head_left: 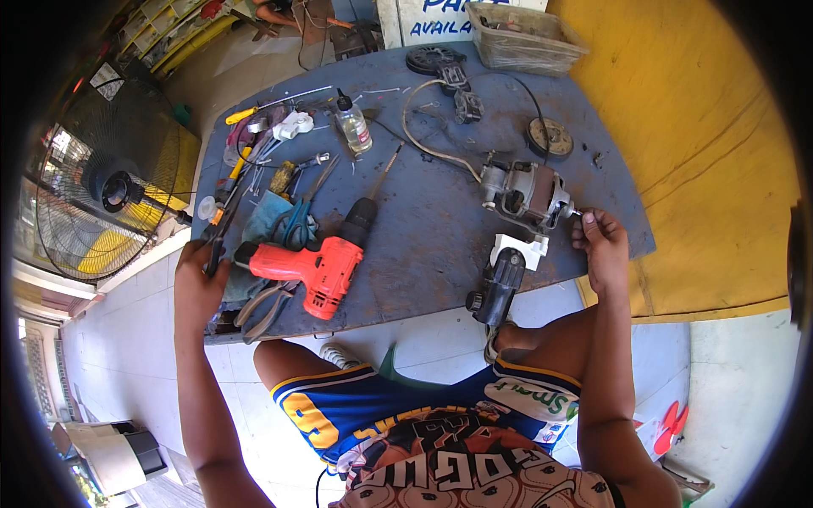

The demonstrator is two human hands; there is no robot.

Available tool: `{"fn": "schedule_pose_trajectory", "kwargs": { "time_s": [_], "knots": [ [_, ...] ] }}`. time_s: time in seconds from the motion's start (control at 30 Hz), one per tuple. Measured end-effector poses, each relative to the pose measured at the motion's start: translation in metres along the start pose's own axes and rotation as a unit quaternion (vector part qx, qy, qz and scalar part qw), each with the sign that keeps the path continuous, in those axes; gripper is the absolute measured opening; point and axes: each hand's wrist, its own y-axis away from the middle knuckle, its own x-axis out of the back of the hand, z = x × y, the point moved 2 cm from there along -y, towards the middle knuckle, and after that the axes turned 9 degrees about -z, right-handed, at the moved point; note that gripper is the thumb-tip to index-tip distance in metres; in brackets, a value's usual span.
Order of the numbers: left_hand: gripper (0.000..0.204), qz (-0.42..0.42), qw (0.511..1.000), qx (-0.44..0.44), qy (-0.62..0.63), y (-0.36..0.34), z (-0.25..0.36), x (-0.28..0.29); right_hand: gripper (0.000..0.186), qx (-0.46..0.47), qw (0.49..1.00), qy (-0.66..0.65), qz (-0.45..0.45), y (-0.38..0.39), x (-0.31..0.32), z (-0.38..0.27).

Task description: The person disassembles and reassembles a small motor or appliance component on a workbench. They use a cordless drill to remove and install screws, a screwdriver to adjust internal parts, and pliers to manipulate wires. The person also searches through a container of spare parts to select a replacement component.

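A small bare electric motor (539, 193) with metal end frames rests near the table's right side, a pale cable running from it. My right hand (603, 245) is closed in a pinch at the motor's thin shaft (577, 212). Below the motor, a white bracket (529, 251) joins a black neck piece (506, 284) that overhangs the front edge. At the left edge my left hand (201, 269) is closed around a dark-handled tool (217, 251), perhaps pliers; its far end mixes with other tools. Beside that hand lies a red cordless drill (309, 273) with a long bit.
Behind the drill lie scissors (298, 222), a clear bottle (353, 127), a yellow-handled screwdriver (243, 115) and several small tools. A round disc (550, 138) and a plastic bin (527, 41) sit farther back. A standing fan (114, 190) is left of the table (415, 279).
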Motion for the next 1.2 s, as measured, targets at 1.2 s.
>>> {"fn": "schedule_pose_trajectory", "kwargs": {
  "time_s": [1.2],
  "knots": [
    [0.047, -0.033, 0.972, -0.067, 0.221, -0.233, 0.044, -0.048, 0.03, 0.135, 0.976, 0.158, 0.063, 0.005, 0.03, -0.008]
  ]
}}
